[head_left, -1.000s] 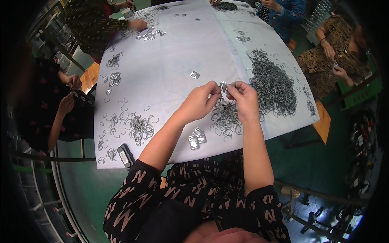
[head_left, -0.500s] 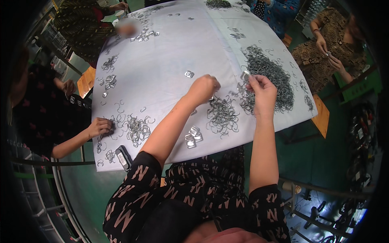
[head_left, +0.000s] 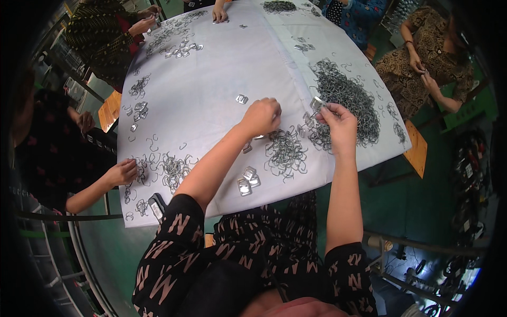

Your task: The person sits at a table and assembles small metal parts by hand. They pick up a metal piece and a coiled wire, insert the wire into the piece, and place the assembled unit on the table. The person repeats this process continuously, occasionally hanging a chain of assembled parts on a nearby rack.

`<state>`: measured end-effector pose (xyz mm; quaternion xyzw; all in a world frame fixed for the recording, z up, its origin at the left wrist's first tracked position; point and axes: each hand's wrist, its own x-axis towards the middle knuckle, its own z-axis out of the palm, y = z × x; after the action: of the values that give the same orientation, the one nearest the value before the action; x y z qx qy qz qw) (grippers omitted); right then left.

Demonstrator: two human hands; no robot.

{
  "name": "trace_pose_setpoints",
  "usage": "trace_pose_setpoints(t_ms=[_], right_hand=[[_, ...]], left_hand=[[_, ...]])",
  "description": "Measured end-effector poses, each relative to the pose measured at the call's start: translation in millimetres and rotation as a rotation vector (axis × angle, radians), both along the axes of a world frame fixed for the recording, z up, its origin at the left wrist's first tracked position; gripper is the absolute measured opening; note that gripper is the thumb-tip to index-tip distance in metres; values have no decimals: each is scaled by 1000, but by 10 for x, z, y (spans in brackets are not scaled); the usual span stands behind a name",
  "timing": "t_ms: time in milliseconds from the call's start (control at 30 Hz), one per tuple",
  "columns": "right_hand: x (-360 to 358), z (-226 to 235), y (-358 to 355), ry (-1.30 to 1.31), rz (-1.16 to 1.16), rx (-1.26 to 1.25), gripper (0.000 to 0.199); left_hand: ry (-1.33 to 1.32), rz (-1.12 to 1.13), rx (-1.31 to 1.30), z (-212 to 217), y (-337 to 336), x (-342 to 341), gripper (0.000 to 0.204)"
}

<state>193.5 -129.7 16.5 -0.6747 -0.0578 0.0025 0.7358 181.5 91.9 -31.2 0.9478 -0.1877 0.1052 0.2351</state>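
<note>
The right hand [head_left: 338,122] pinched a small metal clip [head_left: 317,102] in its grip; the left hand [head_left: 261,117], fingers curled together, rested on the surface [head_left: 222,68] beside wire pieces [head_left: 285,153].

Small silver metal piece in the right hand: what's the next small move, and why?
Probably bring the left hand back toward the right hand. The right hand holds the small silver metal piece up alone, while the left hand is closed over the small pile of bent grey wire clips.

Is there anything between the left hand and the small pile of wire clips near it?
Nothing visible. The left hand hovers just beside the small pile of wire clips; only bare white cloth lies between.
</note>
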Motion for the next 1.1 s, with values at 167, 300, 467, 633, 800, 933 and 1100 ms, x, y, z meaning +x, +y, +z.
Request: trace_pose_setpoints(t_ms=[167, 300, 467, 633, 800, 933, 1100], right_hand=[[-70, 38, 181, -67, 110, -104, 15], [-164, 91, 354, -134, 170, -103, 12], [-173, 117, 429, -165, 228, -136, 11], [-228, 114, 561, -120, 271, -85, 11], [-87, -167, 590, -129, 136, -123, 14], [-25, -763, 603, -401, 142, -592, 21], [-395, -778, 879, -577, 285, -994, 24]], left_hand=[[37, -169, -770, 758, -40, -273, 8], [-7, -198, -698, 810, 13, -283, 8], [254, -166, -836, 803, 121, -269, 8], [319, -150, -871, 745, 203, -290, 8], [114, -66, -822, 888, 265, -406, 7], [-55, -38, -856, 1027, 354, -501, 9], [-66, -31, -921, 1139, 430, -594, 6]])
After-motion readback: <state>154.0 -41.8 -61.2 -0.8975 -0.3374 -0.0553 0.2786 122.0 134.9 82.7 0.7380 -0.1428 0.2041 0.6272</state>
